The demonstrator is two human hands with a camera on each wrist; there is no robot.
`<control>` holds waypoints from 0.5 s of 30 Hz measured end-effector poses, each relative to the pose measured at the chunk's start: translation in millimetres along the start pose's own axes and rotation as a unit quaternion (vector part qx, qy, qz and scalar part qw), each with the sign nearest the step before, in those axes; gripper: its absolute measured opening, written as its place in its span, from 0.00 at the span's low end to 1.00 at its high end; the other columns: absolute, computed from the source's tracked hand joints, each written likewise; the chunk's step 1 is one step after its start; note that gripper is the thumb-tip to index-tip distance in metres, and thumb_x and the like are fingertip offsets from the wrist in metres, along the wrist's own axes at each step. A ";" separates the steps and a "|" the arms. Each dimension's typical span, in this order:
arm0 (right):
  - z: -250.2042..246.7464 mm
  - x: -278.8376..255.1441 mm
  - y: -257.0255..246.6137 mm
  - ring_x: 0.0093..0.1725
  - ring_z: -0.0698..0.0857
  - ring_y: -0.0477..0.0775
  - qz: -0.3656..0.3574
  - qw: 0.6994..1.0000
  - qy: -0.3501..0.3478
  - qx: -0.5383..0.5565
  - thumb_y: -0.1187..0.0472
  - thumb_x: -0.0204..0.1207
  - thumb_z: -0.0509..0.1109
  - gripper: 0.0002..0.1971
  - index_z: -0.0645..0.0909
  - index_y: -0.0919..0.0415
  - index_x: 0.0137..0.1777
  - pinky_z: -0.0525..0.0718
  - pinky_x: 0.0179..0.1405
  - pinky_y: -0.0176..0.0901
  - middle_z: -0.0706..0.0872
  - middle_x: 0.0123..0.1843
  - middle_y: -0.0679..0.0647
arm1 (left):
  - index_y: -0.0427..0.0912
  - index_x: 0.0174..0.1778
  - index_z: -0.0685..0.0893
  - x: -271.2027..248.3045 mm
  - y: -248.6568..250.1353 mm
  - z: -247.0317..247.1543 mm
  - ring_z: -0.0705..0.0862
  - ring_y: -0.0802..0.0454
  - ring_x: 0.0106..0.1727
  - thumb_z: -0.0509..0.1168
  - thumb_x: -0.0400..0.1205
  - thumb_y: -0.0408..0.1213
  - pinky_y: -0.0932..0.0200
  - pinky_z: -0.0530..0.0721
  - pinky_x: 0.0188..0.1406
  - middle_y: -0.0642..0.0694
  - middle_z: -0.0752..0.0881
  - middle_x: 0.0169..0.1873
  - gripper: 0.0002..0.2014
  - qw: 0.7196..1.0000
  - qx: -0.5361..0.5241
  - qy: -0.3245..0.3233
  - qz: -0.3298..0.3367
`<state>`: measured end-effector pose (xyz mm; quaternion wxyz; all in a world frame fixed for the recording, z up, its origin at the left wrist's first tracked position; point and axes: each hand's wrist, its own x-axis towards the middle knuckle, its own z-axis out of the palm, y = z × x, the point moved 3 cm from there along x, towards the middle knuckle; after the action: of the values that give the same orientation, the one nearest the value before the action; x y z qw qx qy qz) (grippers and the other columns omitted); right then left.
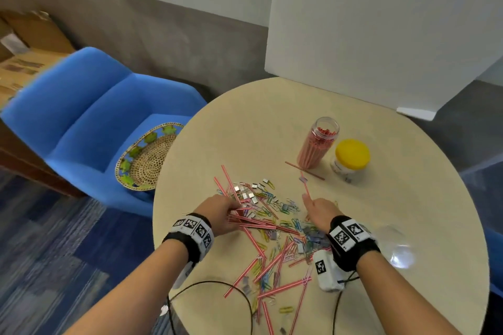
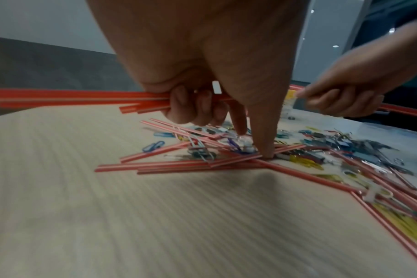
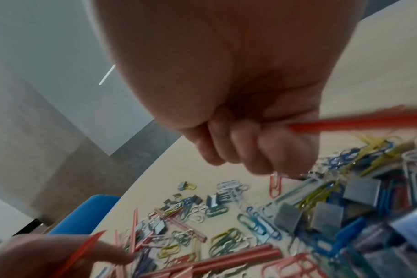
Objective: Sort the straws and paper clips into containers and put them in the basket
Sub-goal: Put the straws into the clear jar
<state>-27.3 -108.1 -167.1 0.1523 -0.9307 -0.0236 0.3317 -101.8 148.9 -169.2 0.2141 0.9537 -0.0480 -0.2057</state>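
Note:
Red-and-white straws (image 1: pixel 275 261) and coloured paper clips (image 1: pixel 285 208) lie mixed in a pile on the round beige table (image 1: pixel 245 130). My left hand (image 1: pixel 217 212) grips a bundle of straws (image 2: pixel 83 97) in its curled fingers. Its index finger (image 2: pixel 262 143) points down onto crossed straws on the table. My right hand (image 1: pixel 321 211) has its fingers curled round a straw (image 3: pixel 357 120) that sticks out away from me. A clear open jar (image 1: pixel 318 144) stands farther back, packed with straws. A yellow-lidded jar (image 1: pixel 351 160) stands beside it.
A woven basket (image 1: pixel 147 155) sits on a blue chair (image 1: pixel 81 106) left of the table. One straw (image 1: pixel 304 170) lies by the open jar. A clear lid (image 1: pixel 400 250) rests at the table's right. White boards stand behind, and black cables run over the near edge.

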 end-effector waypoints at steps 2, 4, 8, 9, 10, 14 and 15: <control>2.2 -5.9 -7.8 0.48 0.83 0.61 -0.011 1.000 -0.014 0.019 0.50 0.90 0.44 0.28 0.81 0.62 0.42 0.73 0.47 0.43 0.84 0.46 0.61 | 0.55 0.58 0.86 4.5 2.6 9.8 0.81 0.55 0.46 0.73 0.75 0.56 0.59 0.80 0.47 0.55 0.85 0.45 0.18 0.999 0.017 0.007 0.026; 7.9 -11.0 -11.2 0.60 0.84 0.63 -0.009 0.998 -0.045 0.042 0.62 0.89 0.52 0.18 0.85 0.61 0.56 0.78 0.56 0.44 0.86 0.58 0.63 | 0.56 0.64 0.84 8.6 6.4 19.2 0.81 0.53 0.51 0.72 0.76 0.54 0.55 0.82 0.52 0.53 0.83 0.51 0.20 0.999 0.025 -0.001 0.037; 20.1 -18.0 -15.0 0.50 0.84 0.55 -0.037 0.993 -0.042 0.102 0.61 0.89 0.49 0.18 0.74 0.53 0.72 0.81 0.48 0.43 0.82 0.69 0.60 | 0.51 0.58 0.88 16.7 15.3 27.2 0.82 0.50 0.48 0.69 0.80 0.52 0.55 0.82 0.46 0.50 0.81 0.48 0.15 0.999 0.026 0.007 0.044; 22.9 -18.9 -15.4 0.40 0.83 0.52 -0.048 0.993 -0.036 0.105 0.61 0.89 0.49 0.17 0.76 0.52 0.69 0.79 0.37 0.40 0.83 0.66 0.60 | 0.48 0.55 0.89 19.2 16.1 27.5 0.81 0.50 0.47 0.69 0.80 0.52 0.55 0.82 0.45 0.49 0.81 0.47 0.14 0.999 0.023 0.016 0.045; 26.4 -19.2 -15.2 0.32 0.79 0.49 -0.053 0.992 -0.034 0.113 0.63 0.88 0.49 0.17 0.78 0.52 0.65 0.76 0.28 0.38 0.83 0.65 0.59 | 0.46 0.52 0.89 21.2 16.7 28.1 0.81 0.50 0.46 0.69 0.80 0.51 0.54 0.82 0.45 0.49 0.81 0.47 0.13 0.999 0.021 0.019 0.043; 33.2 -23.7 -21.8 0.31 0.73 0.40 -0.066 0.989 -0.041 0.123 0.69 0.82 0.53 0.19 0.86 0.55 0.46 0.70 0.29 0.33 0.86 0.62 0.55 | 0.42 0.50 0.90 23.9 19.5 25.5 0.82 0.49 0.46 0.69 0.81 0.47 0.54 0.83 0.47 0.48 0.81 0.48 0.12 0.998 0.021 0.017 0.053; 33.3 -25.9 -24.2 0.31 0.74 0.42 -0.068 0.989 -0.034 0.126 0.68 0.82 0.56 0.16 0.86 0.55 0.46 0.72 0.31 0.35 0.87 0.54 0.53 | 0.41 0.50 0.90 23.7 19.5 23.6 0.82 0.49 0.46 0.70 0.81 0.47 0.54 0.82 0.48 0.47 0.82 0.48 0.12 0.998 0.017 0.020 0.058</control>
<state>-66.9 -79.9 -168.4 0.2895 -0.8885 -0.0502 0.3525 -90.0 117.8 -189.0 0.2101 0.9568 -0.1023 -0.1730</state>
